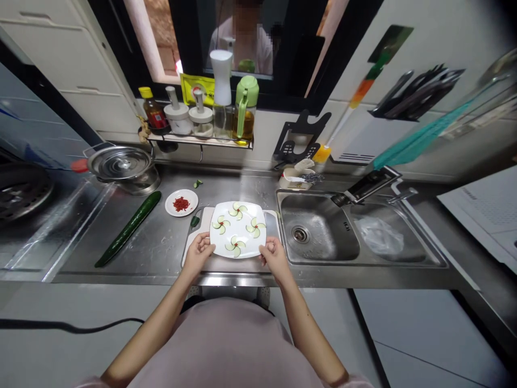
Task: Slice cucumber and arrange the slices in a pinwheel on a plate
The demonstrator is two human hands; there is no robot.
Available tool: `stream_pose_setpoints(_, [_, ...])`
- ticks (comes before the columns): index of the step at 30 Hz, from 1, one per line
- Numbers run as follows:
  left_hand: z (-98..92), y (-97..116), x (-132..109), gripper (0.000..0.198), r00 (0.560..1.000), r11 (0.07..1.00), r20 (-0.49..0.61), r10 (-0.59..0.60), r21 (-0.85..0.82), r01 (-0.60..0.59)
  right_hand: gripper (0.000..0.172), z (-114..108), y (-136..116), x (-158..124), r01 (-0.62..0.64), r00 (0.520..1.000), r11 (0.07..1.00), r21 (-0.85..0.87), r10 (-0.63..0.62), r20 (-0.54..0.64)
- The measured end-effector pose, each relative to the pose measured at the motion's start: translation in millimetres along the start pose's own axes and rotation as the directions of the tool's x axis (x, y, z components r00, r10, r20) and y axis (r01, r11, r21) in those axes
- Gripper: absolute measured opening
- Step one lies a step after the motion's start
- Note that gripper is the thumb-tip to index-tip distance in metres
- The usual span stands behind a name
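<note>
A white squarish plate point(238, 229) is held by its two sides over the cutting board point(194, 248). On it, several pinwheels of pale green cucumber slices point(235, 246) with red bits at their centres are laid out. My left hand point(198, 251) pinches the plate's left edge, thumb on the rim. On the opposite edge, my right hand point(276, 257) grips in the same way. Left of the plate sits a small white dish point(181, 203) of chopped red pieces. A whole cucumber point(129, 229) lies further left, and a dark green cucumber end point(194, 221) rests by the board.
A double steel sink point(323, 226) with a black faucet point(365, 186) is to the right; a plastic bag point(379, 235) lies in its far basin. At the back left stands a lidded pot point(137, 170). A condiment shelf point(202, 139) hangs along the wall.
</note>
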State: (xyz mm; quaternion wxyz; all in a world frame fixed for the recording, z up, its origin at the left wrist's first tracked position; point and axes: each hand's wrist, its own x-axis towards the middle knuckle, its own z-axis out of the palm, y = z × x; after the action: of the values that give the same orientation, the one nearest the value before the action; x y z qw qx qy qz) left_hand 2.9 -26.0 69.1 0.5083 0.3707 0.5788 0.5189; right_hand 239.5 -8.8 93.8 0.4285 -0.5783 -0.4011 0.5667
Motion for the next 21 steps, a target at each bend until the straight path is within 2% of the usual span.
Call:
stream_pose_setpoints(5, [-1.5, 14, -10, 0.049, 1.000, 1.000, 0.006, -0.012, -0.027, 0.012, 0.034, 2, -9, -7, 0.004, 1.000, 1.000, 0.027, -0.005, 0.025])
stream_pose_setpoints(10, [-2.3, 21, -16, 0.059, 0.994, 0.994, 0.038, -0.103, -0.020, 0.104, 0.032, 2, -12, -8, 0.000, 0.999, 0.999, 0.036, -0.002, 0.037])
stream_pose_setpoints(17, [-3.5, 18, -18, 0.063, 0.989, 0.989, 0.033, -0.143, -0.025, 0.143, 0.030, 3, -10, -6, -0.015, 0.999, 1.000, 0.025, 0.014, 0.037])
stream_pose_setpoints(21, [-2.1, 16, -18, 0.063, 0.989, 0.988, 0.020, -0.146, -0.052, 0.147, 0.029, 5, -7, -4, -0.038, 0.999, 0.999, 0.039, 0.038, -0.005])
